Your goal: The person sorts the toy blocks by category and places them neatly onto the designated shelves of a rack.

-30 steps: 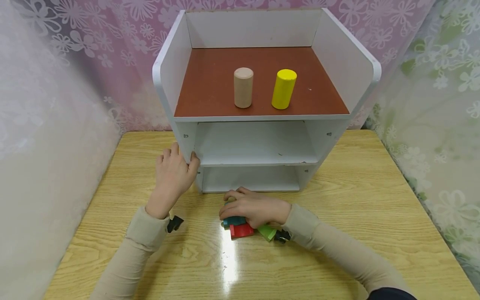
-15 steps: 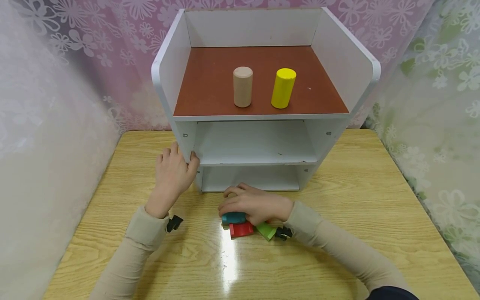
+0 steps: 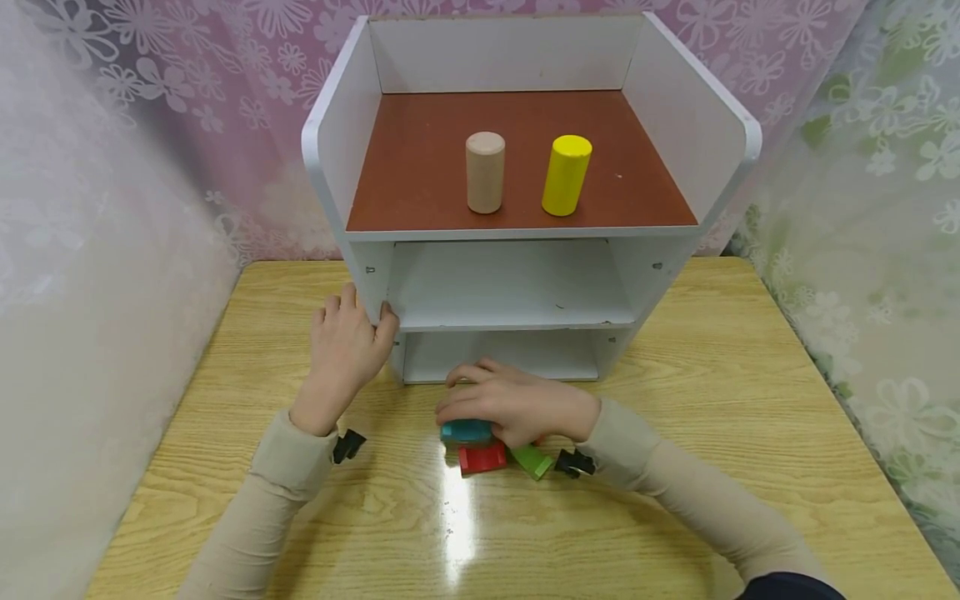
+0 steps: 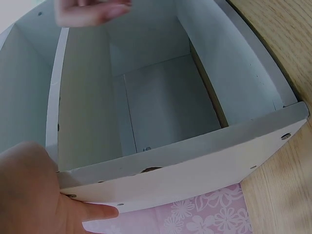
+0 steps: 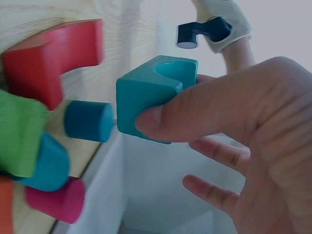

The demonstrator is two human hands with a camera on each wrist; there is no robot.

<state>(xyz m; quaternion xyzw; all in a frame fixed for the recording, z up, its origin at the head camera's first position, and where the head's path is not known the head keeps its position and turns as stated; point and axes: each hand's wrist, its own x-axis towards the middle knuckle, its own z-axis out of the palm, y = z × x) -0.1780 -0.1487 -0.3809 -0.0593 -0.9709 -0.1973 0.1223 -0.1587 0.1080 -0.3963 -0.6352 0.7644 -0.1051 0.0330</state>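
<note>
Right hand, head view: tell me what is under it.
The right hand pinches a teal block, with a red block and a green block showing below. It covers what lies directly beneath; the right wrist view adds a blue cylinder and a pink cylinder.

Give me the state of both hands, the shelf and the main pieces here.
Left hand: gripping the white shelf's side
Right hand: pinching the teal block
Teal block: held
White shelf: standing upright
Wooden cylinder: upright on the shelf's top
Yellow cylinder: upright beside it, not touching
Red block: on the table, not held
Green block: not held
Magenta cylinder: not held
</note>
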